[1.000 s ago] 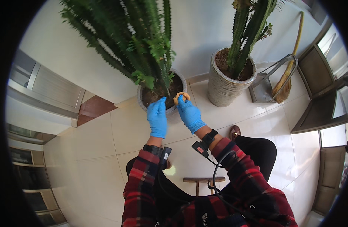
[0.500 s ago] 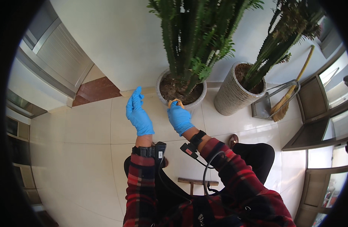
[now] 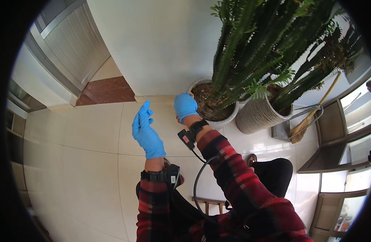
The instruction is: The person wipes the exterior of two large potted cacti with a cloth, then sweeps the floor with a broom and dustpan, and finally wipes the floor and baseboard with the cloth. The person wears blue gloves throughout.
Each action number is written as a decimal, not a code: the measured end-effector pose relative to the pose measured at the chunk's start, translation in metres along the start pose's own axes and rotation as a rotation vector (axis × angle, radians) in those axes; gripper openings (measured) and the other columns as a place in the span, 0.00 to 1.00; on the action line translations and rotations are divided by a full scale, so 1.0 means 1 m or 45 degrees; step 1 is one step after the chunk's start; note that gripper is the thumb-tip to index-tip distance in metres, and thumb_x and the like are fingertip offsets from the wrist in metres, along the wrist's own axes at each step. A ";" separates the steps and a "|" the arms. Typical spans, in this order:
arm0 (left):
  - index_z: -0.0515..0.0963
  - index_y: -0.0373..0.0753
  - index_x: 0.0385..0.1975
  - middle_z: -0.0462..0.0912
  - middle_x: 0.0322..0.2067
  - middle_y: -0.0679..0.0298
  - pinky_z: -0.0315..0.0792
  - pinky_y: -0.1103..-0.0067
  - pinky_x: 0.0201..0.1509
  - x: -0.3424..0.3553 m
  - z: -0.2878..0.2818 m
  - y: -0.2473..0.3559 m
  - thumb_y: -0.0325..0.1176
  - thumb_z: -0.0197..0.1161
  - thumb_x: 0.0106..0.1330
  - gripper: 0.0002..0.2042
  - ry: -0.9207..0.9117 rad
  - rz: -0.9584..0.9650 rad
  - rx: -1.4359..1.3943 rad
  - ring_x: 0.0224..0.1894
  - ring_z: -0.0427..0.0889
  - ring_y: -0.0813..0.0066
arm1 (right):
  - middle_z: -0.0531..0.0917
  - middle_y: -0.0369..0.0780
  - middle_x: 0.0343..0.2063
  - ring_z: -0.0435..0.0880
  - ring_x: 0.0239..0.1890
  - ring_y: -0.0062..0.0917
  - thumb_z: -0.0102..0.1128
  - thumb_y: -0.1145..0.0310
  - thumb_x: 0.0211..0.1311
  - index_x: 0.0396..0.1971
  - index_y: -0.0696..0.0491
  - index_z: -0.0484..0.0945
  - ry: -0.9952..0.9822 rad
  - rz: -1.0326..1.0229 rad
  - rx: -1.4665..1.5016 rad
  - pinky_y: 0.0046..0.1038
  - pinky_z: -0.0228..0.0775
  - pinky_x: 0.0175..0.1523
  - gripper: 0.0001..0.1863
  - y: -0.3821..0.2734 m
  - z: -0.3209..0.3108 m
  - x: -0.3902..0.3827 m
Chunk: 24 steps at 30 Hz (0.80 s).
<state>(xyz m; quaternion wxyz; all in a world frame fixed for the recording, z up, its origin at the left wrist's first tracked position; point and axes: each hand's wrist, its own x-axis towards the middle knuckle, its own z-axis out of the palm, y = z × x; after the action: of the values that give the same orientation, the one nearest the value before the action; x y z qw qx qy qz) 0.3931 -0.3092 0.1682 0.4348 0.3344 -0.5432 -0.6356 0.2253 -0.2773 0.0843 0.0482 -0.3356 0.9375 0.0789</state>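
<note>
One gloved right hand (image 3: 186,106) curls around a mostly hidden tan piece (image 3: 190,94) beside a pot (image 3: 232,116); the left hand (image 3: 147,132), loosely extended, hangs above the floor (image 3: 88,135).

Pale tiled floor (image 3: 80,173) beneath grey pot (image 3: 230,118), ribbed pot (image 3: 257,117), dustpan (image 3: 279,132), wooden stool (image 3: 210,201).

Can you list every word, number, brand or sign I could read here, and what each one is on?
White label on the black box at the left wrist: has dark marks, too small to read.
Red label on the black box at the right wrist: too small to read.
No other writing can be made out, including on the textured grey pot and the blue gloves.
</note>
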 end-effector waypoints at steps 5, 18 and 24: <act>0.83 0.41 0.49 0.84 0.46 0.65 0.69 0.77 0.48 0.006 -0.007 0.001 0.40 0.54 0.73 0.16 0.007 -0.011 -0.008 0.44 0.76 0.78 | 0.86 0.51 0.28 0.85 0.31 0.46 0.54 0.64 0.61 0.25 0.55 0.86 0.277 0.137 0.364 0.46 0.78 0.39 0.14 0.013 -0.002 0.040; 0.84 0.40 0.48 0.79 0.39 0.69 0.67 0.78 0.50 0.006 0.005 0.004 0.39 0.55 0.73 0.14 -0.093 -0.022 -0.143 0.43 0.73 0.80 | 0.85 0.48 0.32 0.87 0.34 0.42 0.58 0.70 0.60 0.33 0.57 0.84 0.202 0.252 0.094 0.39 0.81 0.34 0.08 0.042 0.004 0.062; 0.85 0.40 0.46 0.80 0.39 0.69 0.66 0.79 0.48 0.004 0.008 0.003 0.39 0.56 0.72 0.14 -0.062 -0.036 -0.100 0.42 0.72 0.81 | 0.83 0.44 0.29 0.86 0.29 0.37 0.57 0.72 0.62 0.35 0.58 0.82 0.450 -0.006 -0.044 0.37 0.79 0.28 0.07 0.014 0.016 0.008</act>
<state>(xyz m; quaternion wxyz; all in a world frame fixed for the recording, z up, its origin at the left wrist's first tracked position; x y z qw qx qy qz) 0.3846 -0.3099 0.1733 0.4251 0.3093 -0.5235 -0.6705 0.2106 -0.2683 0.0691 -0.1228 -0.3473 0.9291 0.0345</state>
